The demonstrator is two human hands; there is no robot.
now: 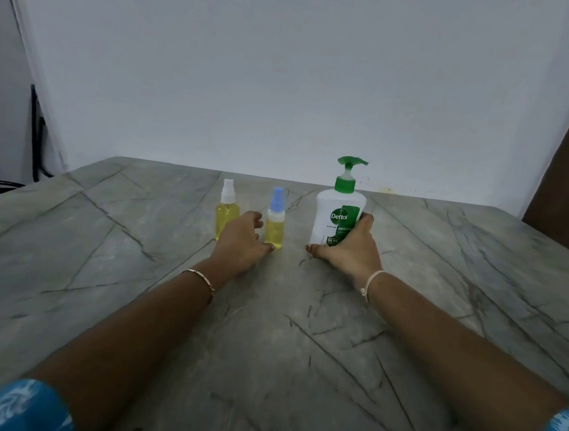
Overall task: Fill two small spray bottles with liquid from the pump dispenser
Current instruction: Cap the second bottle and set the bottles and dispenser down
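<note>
While the marble table (442, 280) lay flat, the pump dispenser (340, 213) stood upright at its far side, gripped low by the right hand (350, 252). The left hand (239, 242) rested loosely curled, holding nothing, between the white-capped bottle (224, 215) and blue-capped bottle (274, 226), both upright; a careless nudge could have toppled either.

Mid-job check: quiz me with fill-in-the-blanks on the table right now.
The right hand grips the white plastic pump dispenser with the ____ pump head. The white-capped clear spray bottle and the blue-capped clear spray bottle both hold ____ liquid. The left hand rests on the grey marbled table between the two spray ____.
Missing: green; yellow; bottles.
</note>
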